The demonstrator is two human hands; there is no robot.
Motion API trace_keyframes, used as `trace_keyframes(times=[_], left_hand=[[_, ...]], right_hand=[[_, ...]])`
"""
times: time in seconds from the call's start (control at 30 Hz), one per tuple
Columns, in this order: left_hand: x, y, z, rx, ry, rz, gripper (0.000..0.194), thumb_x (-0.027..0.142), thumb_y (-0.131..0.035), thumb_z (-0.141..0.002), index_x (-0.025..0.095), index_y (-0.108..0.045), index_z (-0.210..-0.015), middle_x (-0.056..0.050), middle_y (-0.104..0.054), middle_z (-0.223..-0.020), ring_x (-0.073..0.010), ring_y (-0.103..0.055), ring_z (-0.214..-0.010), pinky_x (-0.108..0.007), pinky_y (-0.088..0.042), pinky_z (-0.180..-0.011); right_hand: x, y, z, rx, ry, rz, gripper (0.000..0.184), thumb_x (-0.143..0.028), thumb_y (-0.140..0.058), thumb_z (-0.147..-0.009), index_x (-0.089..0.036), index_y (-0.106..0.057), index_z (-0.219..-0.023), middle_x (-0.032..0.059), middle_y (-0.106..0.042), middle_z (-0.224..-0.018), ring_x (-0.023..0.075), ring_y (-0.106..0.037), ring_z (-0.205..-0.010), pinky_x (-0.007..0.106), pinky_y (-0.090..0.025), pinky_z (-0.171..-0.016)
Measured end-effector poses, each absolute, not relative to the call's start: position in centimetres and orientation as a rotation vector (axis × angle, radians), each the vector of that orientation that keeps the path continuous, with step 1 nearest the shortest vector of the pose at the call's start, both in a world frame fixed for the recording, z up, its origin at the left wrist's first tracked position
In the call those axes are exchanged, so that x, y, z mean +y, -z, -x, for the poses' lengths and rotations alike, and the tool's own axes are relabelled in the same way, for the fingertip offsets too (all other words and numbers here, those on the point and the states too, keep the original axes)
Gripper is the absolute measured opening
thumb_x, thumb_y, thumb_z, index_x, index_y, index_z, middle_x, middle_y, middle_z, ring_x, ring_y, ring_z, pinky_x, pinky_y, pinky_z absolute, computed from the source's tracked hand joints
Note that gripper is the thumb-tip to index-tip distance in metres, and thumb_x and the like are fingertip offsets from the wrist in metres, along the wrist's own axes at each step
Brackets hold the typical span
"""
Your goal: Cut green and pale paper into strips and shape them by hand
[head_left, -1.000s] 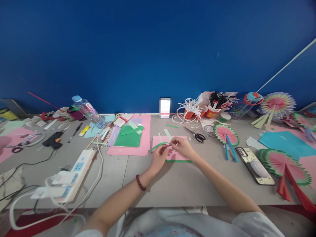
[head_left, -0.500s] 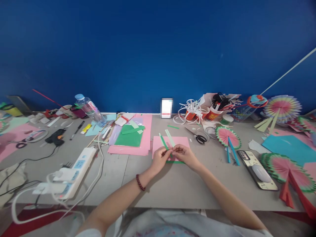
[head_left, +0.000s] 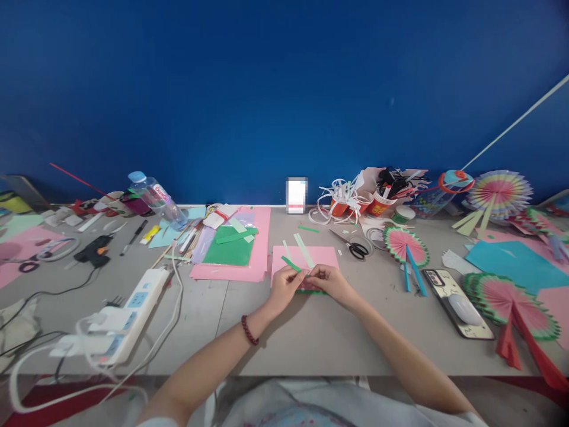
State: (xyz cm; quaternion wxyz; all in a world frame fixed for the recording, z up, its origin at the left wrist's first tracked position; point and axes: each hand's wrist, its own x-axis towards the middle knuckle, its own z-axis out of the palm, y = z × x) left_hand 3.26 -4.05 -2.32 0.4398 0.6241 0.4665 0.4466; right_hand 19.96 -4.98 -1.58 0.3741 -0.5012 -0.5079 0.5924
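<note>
My left hand (head_left: pixel 285 289) and my right hand (head_left: pixel 331 286) meet over a pink sheet of paper (head_left: pixel 326 255) on the grey table. Both pinch a narrow green paper strip (head_left: pixel 291 264), whose free end sticks out up and to the left past my left fingers. The part between the fingertips is mostly hidden. Pale green strips (head_left: pixel 304 250) lie on the pink sheet just beyond my hands. A green band (head_left: pixel 311 292) runs along the sheet's near edge, partly covered by my hands.
Black-handled scissors (head_left: pixel 357 249) lie right of the sheet, near a pink and green paper fan (head_left: pixel 406 244). Leftward are green paper (head_left: pixel 229 252), a power strip (head_left: pixel 137 314) and a glue gun (head_left: pixel 94 251). A phone (head_left: pixel 480 326) with a mouse (head_left: pixel 464 309) on it rests at right.
The green strip's free end has swung lower and to the left, lying flatter. My hands stay pinched together over the pink sheet. The whole view has shifted slightly.
</note>
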Motion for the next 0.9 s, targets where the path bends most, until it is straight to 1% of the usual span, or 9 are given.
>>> trace_keyframes(times=[0.17,0.27,0.43,0.53,0.6,0.67,0.77,0.83,0.9], left_hand=[[-3.5,2.3,-3.0,1.160,-1.123,-1.370,0.041,0.048,-0.062,-0.080,0.017,-0.058,-0.052,0.000,-0.052,-0.054,-0.0126,-0.051,-0.055,-0.025,-0.039,-0.053],[-3.1,2.3,-2.9,1.157,-1.151,-1.220,0.039,0.049,-0.064,-0.078,0.017,-0.058,-0.056,0.002,-0.052,-0.051,-0.0110,-0.050,-0.050,-0.024,-0.039,-0.050],[-2.5,1.9,-2.7,1.135,-1.226,-1.087,0.038,0.048,-0.066,-0.076,0.017,-0.054,-0.057,0.003,-0.052,-0.049,-0.0086,-0.048,-0.045,-0.021,-0.039,-0.047],[-2.4,1.8,-2.6,1.160,-1.257,-1.077,0.039,0.047,-0.066,-0.077,0.017,-0.052,-0.056,0.003,-0.051,-0.048,-0.0080,-0.048,-0.044,-0.020,-0.039,-0.045],[-2.3,1.7,-2.5,1.162,-1.259,-1.086,0.037,0.047,-0.065,-0.077,0.017,-0.053,-0.059,0.004,-0.050,-0.048,-0.0082,-0.048,-0.042,-0.020,-0.039,-0.044],[-2.2,1.6,-2.4,1.157,-1.271,-1.122,0.032,0.047,-0.064,-0.077,0.017,-0.059,-0.069,0.004,-0.052,-0.053,-0.0091,-0.050,-0.044,-0.021,-0.040,-0.044],[-1.6,1.3,-1.7,1.211,-1.339,-1.258,0.028,0.042,-0.063,-0.078,0.017,-0.066,-0.089,-0.001,-0.061,-0.070,-0.0109,-0.056,-0.058,-0.022,-0.045,-0.052],[-0.6,0.9,-0.8,1.287,-1.346,-1.375,0.025,0.037,-0.061,-0.078,0.017,-0.067,-0.091,-0.004,-0.064,-0.079,-0.0127,-0.059,-0.067,-0.022,-0.047,-0.058],[1.1,0.4,0.4,1.356,-1.280,-1.508,0.020,0.033,-0.059,-0.079,0.018,-0.068,-0.088,-0.006,-0.067,-0.088,-0.0143,-0.061,-0.074,-0.024,-0.049,-0.066]], right_hand=[[-4.9,1.6,-20.3,-1.278,-1.556,1.292,0.032,-0.045,-0.073,-0.070,-0.018,-0.058,-0.072,-0.0002,-0.066,-0.062,0.0090,-0.054,-0.050,0.021,-0.037,-0.047],[-4.8,1.4,-20.5,-1.300,-1.558,1.295,0.030,-0.045,-0.071,-0.070,-0.018,-0.058,-0.072,0.0011,-0.068,-0.066,0.0081,-0.053,-0.050,0.021,-0.037,-0.047],[-4.9,1.2,-20.6,-1.330,-1.552,1.316,0.031,-0.048,-0.065,-0.074,-0.017,-0.059,-0.078,0.0040,-0.071,-0.072,0.0086,-0.054,-0.051,0.021,-0.038,-0.045],[-4.9,1.1,-20.6,-1.340,-1.539,1.349,0.030,-0.047,-0.064,-0.075,-0.018,-0.057,-0.079,0.0044,-0.071,-0.073,0.0078,-0.052,-0.048,0.020,-0.036,-0.043],[-4.8,1.1,-20.6,-1.324,-1.514,1.370,0.029,-0.046,-0.064,-0.074,-0.018,-0.056,-0.079,0.0035,-0.070,-0.071,0.0075,-0.051,-0.047,0.019,-0.036,-0.042],[-4.6,1.1,-20.7,-1.299,-1.461,1.396,0.028,-0.045,-0.064,-0.073,-0.019,-0.056,-0.077,0.0025,-0.069,-0.069,0.0078,-0.050,-0.046,0.019,-0.036,-0.041],[-4.0,1.3,-21.4,-1.245,-1.337,1.463,0.026,-0.043,-0.062,-0.071,-0.019,-0.057,-0.078,0.0029,-0.068,-0.069,0.0092,-0.050,-0.046,0.020,-0.035,-0.039],[-3.6,1.6,-22.2,-1.210,-1.246,1.518,0.026,-0.043,-0.059,-0.071,-0.019,-0.059,-0.082,0.0043,-0.069,-0.071,0.0109,-0.052,-0.048,0.021,-0.036,-0.039],[-3.1,2.1,-23.1,-1.206,-1.156,1.568,0.028,-0.042,-0.057,-0.072,-0.018,-0.061,-0.086,0.0053,-0.070,-0.071,0.0126,-0.054,-0.050,0.023,-0.039,-0.042]])
